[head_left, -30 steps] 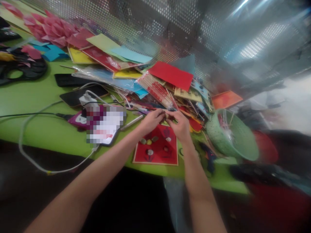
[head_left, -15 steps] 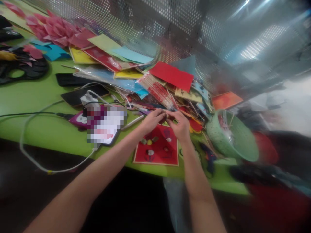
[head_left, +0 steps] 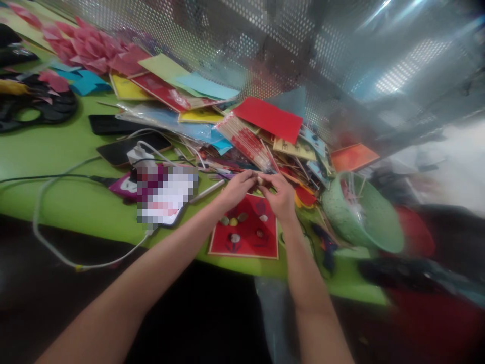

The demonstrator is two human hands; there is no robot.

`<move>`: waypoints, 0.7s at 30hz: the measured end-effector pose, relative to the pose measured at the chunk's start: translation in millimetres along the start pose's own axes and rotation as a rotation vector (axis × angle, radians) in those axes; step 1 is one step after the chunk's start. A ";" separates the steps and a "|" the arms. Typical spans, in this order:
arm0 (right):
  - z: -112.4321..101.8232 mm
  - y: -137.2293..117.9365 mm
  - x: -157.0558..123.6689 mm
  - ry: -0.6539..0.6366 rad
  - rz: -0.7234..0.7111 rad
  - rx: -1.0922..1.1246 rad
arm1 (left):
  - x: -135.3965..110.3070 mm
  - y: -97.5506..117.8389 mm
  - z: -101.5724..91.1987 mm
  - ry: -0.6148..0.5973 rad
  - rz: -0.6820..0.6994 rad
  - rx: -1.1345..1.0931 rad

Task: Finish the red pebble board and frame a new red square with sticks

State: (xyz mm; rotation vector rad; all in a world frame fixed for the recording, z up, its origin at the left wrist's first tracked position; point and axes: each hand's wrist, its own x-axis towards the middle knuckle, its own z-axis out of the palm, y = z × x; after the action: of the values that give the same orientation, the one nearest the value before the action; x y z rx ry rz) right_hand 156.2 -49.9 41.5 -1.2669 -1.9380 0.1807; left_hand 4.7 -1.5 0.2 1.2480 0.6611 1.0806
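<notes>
- L hand (head_left: 239,188) & R hand (head_left: 280,196) meet over a crowded worktable, fingertip to fingertip, just above the far edge of a red panel.
- Small pale pc (head_left: 259,181) sits btwn the hands; R thumb & forefinger are pinched on it. L fingers are curled in against it, tips partly hidden; can't tell if they clamp it too.
- Red panel (head_left: 246,245), pale-edged, lies flat nr the front of the green table (head_left: 60,151). On it: yellow disc (head_left: 233,222) btwn two greenish ovals, plus whitish pcs & dark flower-like shapes.
- To L: phone (head_left: 166,205), screen blurred out, w/ white cable (head_left: 36,217) plugged in; purple power strip (head_left: 123,186) just beside.
- White pen-like stick (head_left: 207,192) lies btwn phone & L hand.
- Behind hands: heap of colored sheets, incl. red sheet (head_left: 267,119) above red-patterned stick bundle (head_left: 242,140).
- To R: dark tool (head_left: 326,245), blurred, nr tilted green basket (head_left: 379,222).
- Far L: pink paper petals (head_left: 87,48) nr perforated metal wall (head_left: 265,45).
</notes>
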 end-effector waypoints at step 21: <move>-3.3 7.8 -0.3 -0.016 0.060 0.116 | -4.8 13.4 -7.8 -0.018 0.200 0.629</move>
State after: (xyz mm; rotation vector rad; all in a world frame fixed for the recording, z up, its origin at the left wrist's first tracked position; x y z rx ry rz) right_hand 164.0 -47.3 39.6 -1.2506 -1.8763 0.3293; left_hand -7.7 -3.2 10.6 1.8928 0.9161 1.0562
